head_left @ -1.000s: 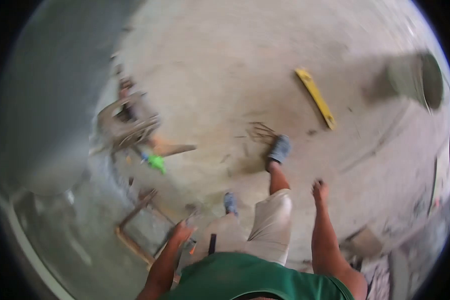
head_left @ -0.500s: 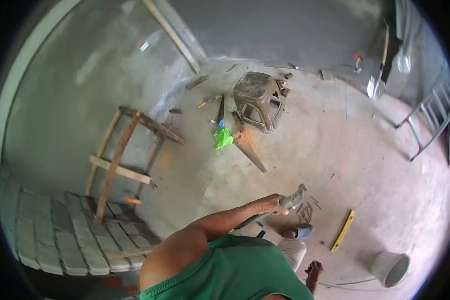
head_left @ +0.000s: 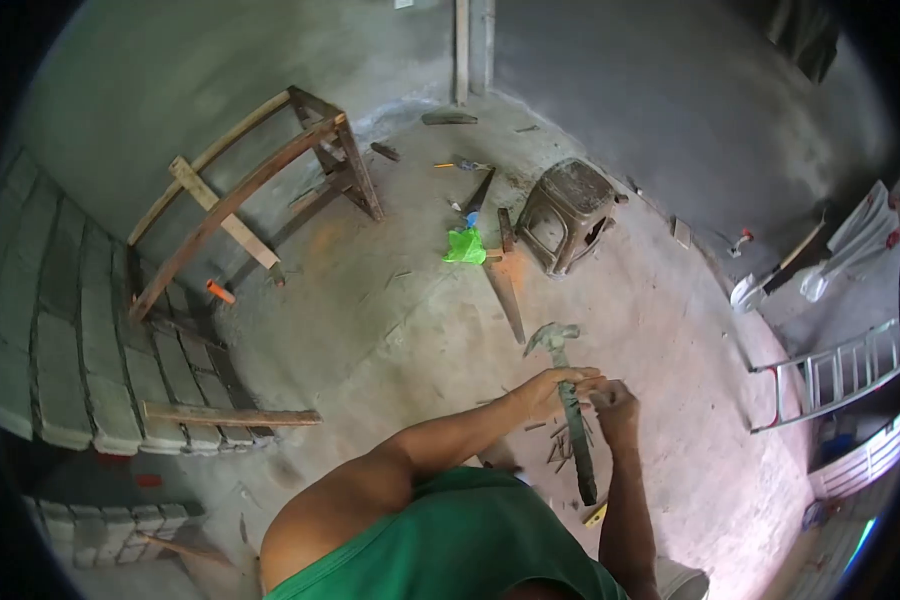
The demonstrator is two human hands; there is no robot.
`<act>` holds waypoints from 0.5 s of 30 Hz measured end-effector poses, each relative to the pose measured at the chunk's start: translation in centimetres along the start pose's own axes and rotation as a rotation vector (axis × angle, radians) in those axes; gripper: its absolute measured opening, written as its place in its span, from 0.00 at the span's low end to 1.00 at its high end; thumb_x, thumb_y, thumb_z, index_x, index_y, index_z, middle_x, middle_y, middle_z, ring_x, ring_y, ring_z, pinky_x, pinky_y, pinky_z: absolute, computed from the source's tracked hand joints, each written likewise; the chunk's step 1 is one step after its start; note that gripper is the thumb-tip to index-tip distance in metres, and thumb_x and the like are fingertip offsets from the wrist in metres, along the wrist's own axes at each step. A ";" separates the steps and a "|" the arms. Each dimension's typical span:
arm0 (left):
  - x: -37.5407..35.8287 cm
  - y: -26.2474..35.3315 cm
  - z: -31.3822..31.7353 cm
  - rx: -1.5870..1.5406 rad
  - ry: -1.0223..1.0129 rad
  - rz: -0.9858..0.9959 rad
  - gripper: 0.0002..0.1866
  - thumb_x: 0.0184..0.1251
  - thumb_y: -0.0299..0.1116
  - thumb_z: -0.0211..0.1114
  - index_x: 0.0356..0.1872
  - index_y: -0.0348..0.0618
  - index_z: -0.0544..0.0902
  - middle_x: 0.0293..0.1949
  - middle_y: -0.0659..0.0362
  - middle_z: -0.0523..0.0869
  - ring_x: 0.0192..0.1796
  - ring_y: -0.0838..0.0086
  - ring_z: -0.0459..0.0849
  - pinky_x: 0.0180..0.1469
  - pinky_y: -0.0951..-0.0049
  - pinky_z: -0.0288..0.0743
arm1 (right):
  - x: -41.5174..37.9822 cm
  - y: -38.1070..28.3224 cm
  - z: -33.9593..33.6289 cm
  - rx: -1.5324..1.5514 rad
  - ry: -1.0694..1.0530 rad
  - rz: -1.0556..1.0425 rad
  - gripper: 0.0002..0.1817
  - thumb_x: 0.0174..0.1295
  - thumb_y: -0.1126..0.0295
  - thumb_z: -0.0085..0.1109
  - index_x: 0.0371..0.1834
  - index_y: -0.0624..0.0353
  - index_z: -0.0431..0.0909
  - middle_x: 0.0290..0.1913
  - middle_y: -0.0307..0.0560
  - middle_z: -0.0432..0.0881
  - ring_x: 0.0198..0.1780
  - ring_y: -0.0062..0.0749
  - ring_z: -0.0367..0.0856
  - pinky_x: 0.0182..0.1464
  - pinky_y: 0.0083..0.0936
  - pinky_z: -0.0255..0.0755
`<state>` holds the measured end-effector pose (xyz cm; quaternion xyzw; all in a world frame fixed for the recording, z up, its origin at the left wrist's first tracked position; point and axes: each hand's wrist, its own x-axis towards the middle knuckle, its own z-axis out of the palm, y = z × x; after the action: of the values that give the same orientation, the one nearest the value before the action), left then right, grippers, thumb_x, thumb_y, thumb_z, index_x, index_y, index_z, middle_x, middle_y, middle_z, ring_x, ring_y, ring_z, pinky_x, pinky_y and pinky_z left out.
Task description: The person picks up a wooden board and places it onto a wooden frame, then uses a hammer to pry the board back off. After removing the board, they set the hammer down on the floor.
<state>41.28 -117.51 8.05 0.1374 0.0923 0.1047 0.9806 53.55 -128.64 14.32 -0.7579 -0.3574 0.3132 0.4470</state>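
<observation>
My left hand (head_left: 546,393) is closed round the upper handle of a claw hammer (head_left: 576,440). The hammer's head points up and away from me, and its dark handle hangs down toward my body. Close beside it, my right hand (head_left: 616,407) has its fingers pinched together by the left fingertips; what they hold, if anything, is too small to make out. Several nails or small sticks (head_left: 560,448) lie on the floor beneath the hammer. A handsaw (head_left: 505,295) rests on the floor ahead, beside a bright green bag (head_left: 464,246).
A brown plastic stool (head_left: 567,215) stands ahead. To the left, a wooden frame (head_left: 240,205) leans by stacked grey blocks (head_left: 90,340) with a loose board (head_left: 232,414) across them. A ladder (head_left: 838,377) and shovel (head_left: 775,270) are at right; a bucket (head_left: 682,580) is near my right arm.
My right hand has come up from low at the right to meet the left hand. The hammer has swung more upright in view, and my view has turned.
</observation>
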 end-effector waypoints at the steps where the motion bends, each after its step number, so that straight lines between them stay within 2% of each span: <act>1: -0.8 -0.7 -0.6 -0.060 0.010 0.027 0.21 0.64 0.35 0.55 0.57 0.39 0.72 0.55 0.52 0.78 0.48 0.66 0.81 0.52 0.59 0.75 | 0.0 -0.2 1.2 -0.028 -0.083 -0.048 0.06 0.56 0.76 0.60 0.35 0.67 0.79 0.28 0.44 0.82 0.28 0.26 0.80 0.35 0.24 0.75; 2: -1.8 -1.3 -0.8 -0.121 0.019 0.056 0.22 0.65 0.35 0.54 0.59 0.39 0.71 0.54 0.52 0.78 0.47 0.66 0.82 0.52 0.59 0.75 | -0.4 -0.1 2.3 -0.040 -0.102 -0.068 0.06 0.56 0.76 0.60 0.35 0.67 0.79 0.28 0.44 0.82 0.28 0.26 0.80 0.35 0.24 0.75; 4: -3.8 -2.8 -1.8 -0.192 -0.033 0.105 0.22 0.64 0.35 0.55 0.58 0.37 0.71 0.53 0.52 0.79 0.44 0.67 0.82 0.51 0.60 0.75 | -1.6 0.6 4.0 -0.162 -0.108 -0.344 0.05 0.54 0.77 0.61 0.33 0.63 0.81 0.29 0.49 0.84 0.30 0.33 0.82 0.36 0.27 0.76; 5: -4.4 -4.0 -2.2 -0.264 0.028 0.162 0.20 0.63 0.34 0.55 0.55 0.36 0.73 0.49 0.52 0.80 0.43 0.67 0.82 0.49 0.62 0.76 | -2.2 1.4 4.3 -0.166 -0.127 -0.361 0.05 0.54 0.77 0.61 0.33 0.63 0.81 0.29 0.49 0.84 0.30 0.33 0.82 0.36 0.27 0.76; 6: -5.0 -4.5 -2.7 -0.319 0.093 0.211 0.19 0.63 0.34 0.56 0.52 0.35 0.76 0.46 0.53 0.82 0.42 0.68 0.82 0.47 0.63 0.77 | -2.3 2.1 4.8 -0.251 -0.156 -0.376 0.04 0.54 0.76 0.61 0.33 0.61 0.81 0.30 0.51 0.83 0.31 0.37 0.83 0.37 0.28 0.76; 7: -5.6 -4.6 -2.3 -0.300 0.104 0.215 0.19 0.63 0.34 0.56 0.52 0.35 0.76 0.46 0.53 0.82 0.42 0.68 0.82 0.47 0.63 0.77 | -2.6 2.3 5.2 -0.326 -0.177 -0.380 0.04 0.54 0.75 0.61 0.33 0.60 0.82 0.31 0.53 0.83 0.32 0.41 0.83 0.37 0.30 0.76; 8: -6.2 -5.4 -2.0 -0.262 0.226 0.258 0.16 0.62 0.34 0.56 0.47 0.35 0.78 0.41 0.54 0.83 0.39 0.68 0.82 0.45 0.65 0.77 | -3.1 2.7 5.4 -0.308 -0.179 -0.378 0.04 0.54 0.75 0.61 0.33 0.60 0.82 0.31 0.53 0.83 0.32 0.41 0.83 0.37 0.30 0.76; 9: -6.8 -6.4 -1.9 -0.228 0.345 0.300 0.14 0.61 0.33 0.57 0.43 0.34 0.80 0.37 0.55 0.83 0.37 0.68 0.81 0.44 0.66 0.77 | -3.8 3.3 5.6 -0.366 -0.176 -0.469 0.04 0.55 0.74 0.60 0.34 0.59 0.82 0.32 0.54 0.83 0.33 0.42 0.83 0.37 0.31 0.75; 10: -7.3 -7.2 -2.4 -0.226 0.359 0.299 0.14 0.61 0.33 0.57 0.43 0.34 0.80 0.37 0.55 0.83 0.37 0.68 0.81 0.44 0.66 0.77 | -4.4 3.7 5.7 -0.426 -0.175 -0.559 0.04 0.56 0.73 0.59 0.34 0.58 0.82 0.33 0.55 0.83 0.34 0.43 0.83 0.37 0.33 0.75; 13: -8.7 -9.8 -3.7 -0.224 0.355 0.342 0.15 0.59 0.34 0.59 0.43 0.33 0.80 0.36 0.54 0.84 0.36 0.68 0.81 0.43 0.68 0.77 | -6.1 4.8 5.8 -0.465 -0.211 -0.503 0.06 0.59 0.71 0.57 0.37 0.60 0.81 0.34 0.56 0.82 0.36 0.43 0.83 0.37 0.34 0.75; 14: -9.1 -10.1 -3.5 -0.201 0.443 0.354 0.11 0.58 0.34 0.60 0.37 0.37 0.79 0.31 0.57 0.81 0.31 0.70 0.78 0.40 0.69 0.76 | -6.4 5.0 5.4 -0.462 -0.226 -0.500 0.06 0.59 0.71 0.57 0.37 0.60 0.81 0.34 0.56 0.82 0.36 0.43 0.83 0.37 0.34 0.75; 15: -9.4 -10.4 -3.2 -0.173 0.528 0.366 0.07 0.58 0.34 0.61 0.32 0.41 0.79 0.25 0.60 0.79 0.27 0.71 0.76 0.37 0.70 0.74 | -6.6 5.0 5.2 -0.286 -0.297 -0.371 0.07 0.60 0.71 0.57 0.38 0.61 0.80 0.34 0.55 0.82 0.35 0.40 0.82 0.36 0.33 0.74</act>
<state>33.41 -128.63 3.48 0.0361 0.3077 0.3185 0.8959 47.11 -133.45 8.78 -0.6806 -0.5923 0.2801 0.3280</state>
